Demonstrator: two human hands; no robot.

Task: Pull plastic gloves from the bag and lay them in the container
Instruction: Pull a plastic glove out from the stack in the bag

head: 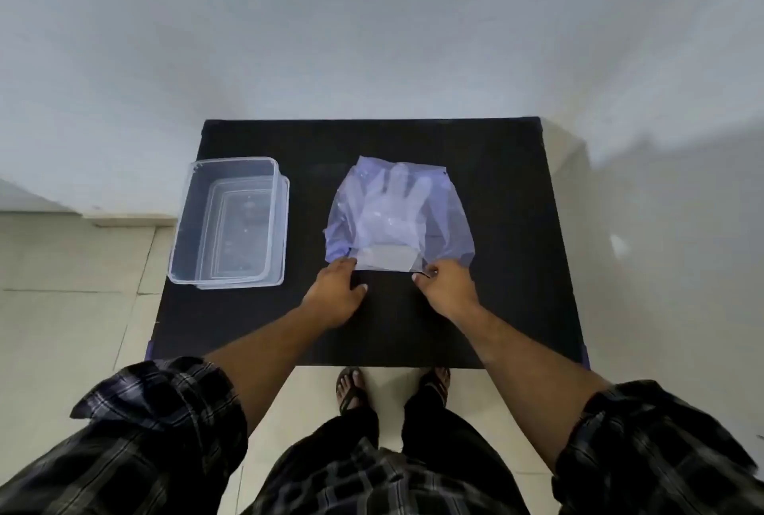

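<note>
A translucent bluish plastic bag lies flat in the middle of the black table. Clear plastic gloves show through it, fingers pointing away from me. Their white cuff end sticks out of the bag's near opening. My left hand touches the left corner of that cuff end with its fingertips. My right hand pinches the right corner at the bag's mouth. A clear rectangular container stands on the table's left side with nothing in it, apart from both hands.
The table stands against a white wall, on a pale tiled floor. My sandalled feet are just under the table's near edge. Bare black tabletop lies between the container and the bag.
</note>
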